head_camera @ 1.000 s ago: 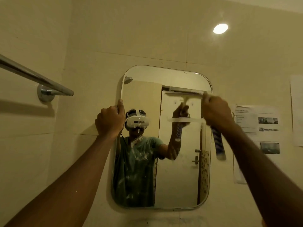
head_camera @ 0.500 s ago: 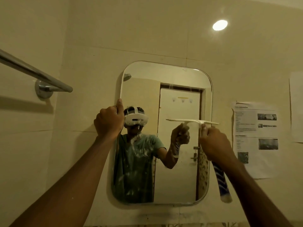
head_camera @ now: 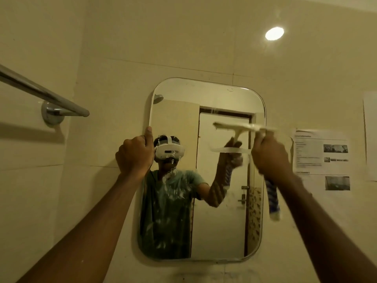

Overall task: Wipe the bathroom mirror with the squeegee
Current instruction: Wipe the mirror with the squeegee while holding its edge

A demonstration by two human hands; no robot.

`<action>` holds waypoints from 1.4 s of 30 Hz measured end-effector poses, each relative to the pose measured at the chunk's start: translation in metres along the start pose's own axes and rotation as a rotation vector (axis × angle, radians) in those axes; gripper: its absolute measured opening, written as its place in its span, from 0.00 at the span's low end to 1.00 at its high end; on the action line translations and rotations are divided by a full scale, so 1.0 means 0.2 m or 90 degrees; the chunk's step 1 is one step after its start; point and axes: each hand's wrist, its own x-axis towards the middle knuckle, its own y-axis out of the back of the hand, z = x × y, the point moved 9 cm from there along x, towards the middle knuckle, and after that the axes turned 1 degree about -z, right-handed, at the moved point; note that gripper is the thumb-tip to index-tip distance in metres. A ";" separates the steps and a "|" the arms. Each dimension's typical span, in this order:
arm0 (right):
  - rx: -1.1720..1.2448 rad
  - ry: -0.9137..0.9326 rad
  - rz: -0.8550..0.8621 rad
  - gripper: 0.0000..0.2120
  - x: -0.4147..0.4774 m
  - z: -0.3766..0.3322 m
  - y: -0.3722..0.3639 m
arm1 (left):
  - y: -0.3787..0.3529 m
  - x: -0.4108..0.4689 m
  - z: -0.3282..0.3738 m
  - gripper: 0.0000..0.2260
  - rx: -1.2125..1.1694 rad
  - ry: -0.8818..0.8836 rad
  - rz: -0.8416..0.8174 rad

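- Fingers (head_camera: 262, 142) of the right hand (head_camera: 271, 157) clamped round the squeegee (head_camera: 238, 126) just under its blade. Blade above those fingers, across the upper right of the mirror (head_camera: 206, 94), motion-blurred. Striped handle hanging below the fist.
- Fingers of the left hand (head_camera: 135, 155) curled over the mirror's left edge, thumb upright along the rim.
- Cannot tell whether the blade is flat on the glass. Uneven pressure away from the gripping fingers would probably leave streaks.
- White smears (head_camera: 169, 190) below and right of the left fingers, not yet cleared. Easily missed if strokes keep to the right-hand side.
- Could overrun the rim beside the right fingers, dragging wet onto the paper notice (head_camera: 320, 152) beyond.
- Might twist in a wet grip mid-stroke.
- Hard pulling by the left fingers may shift the mirror.
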 end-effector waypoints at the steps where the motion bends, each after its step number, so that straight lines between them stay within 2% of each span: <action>1: 0.013 -0.010 -0.010 0.22 -0.11 0.06 -0.05 | 0.00 0.00 0.00 0.29 -0.001 0.001 0.000; 4: 0.011 -0.028 -0.055 0.23 -0.39 0.17 -0.14 | 0.01 0.00 0.01 0.30 0.000 -0.002 -0.003; 6: -0.010 -0.037 -0.077 0.24 -0.42 0.17 -0.14 | 0.02 0.00 0.01 0.30 0.005 -0.005 0.000; 12: -0.011 0.031 0.005 0.23 0.09 -0.10 0.09 | 0.01 0.00 0.01 0.29 0.003 -0.001 -0.016; 15: -0.023 0.030 0.019 0.25 0.16 -0.12 0.10 | 0.00 0.00 -0.01 0.28 0.007 -0.001 -0.019; 21: 0.050 -0.029 -0.013 0.22 -0.30 0.12 -0.13 | 0.00 -0.03 -0.02 0.27 0.007 -0.003 -0.008; 25: 0.028 -0.078 -0.037 0.22 -0.54 0.21 -0.18 | 0.01 -0.04 -0.01 0.29 0.008 -0.002 -0.014; 27: 0.040 -0.072 -0.058 0.22 -0.50 0.18 -0.16 | 0.00 -0.04 -0.02 0.30 0.012 0.001 -0.024; 32: 0.042 0.027 0.042 0.25 0.02 -0.12 0.08 | 0.02 -0.04 0.00 0.31 0.000 -0.012 -0.015; 36: -0.006 0.048 0.064 0.24 0.33 -0.28 0.18 | 0.02 -0.04 0.00 0.31 0.005 -0.014 -0.016; 39: 0.011 0.056 0.060 0.24 0.25 -0.20 0.11 | 0.00 -0.05 -0.02 0.31 0.004 -0.005 -0.023; 42: 0.051 0.034 0.035 0.23 -0.04 0.00 -0.06 | 0.01 -0.06 -0.01 0.31 0.008 -0.009 -0.007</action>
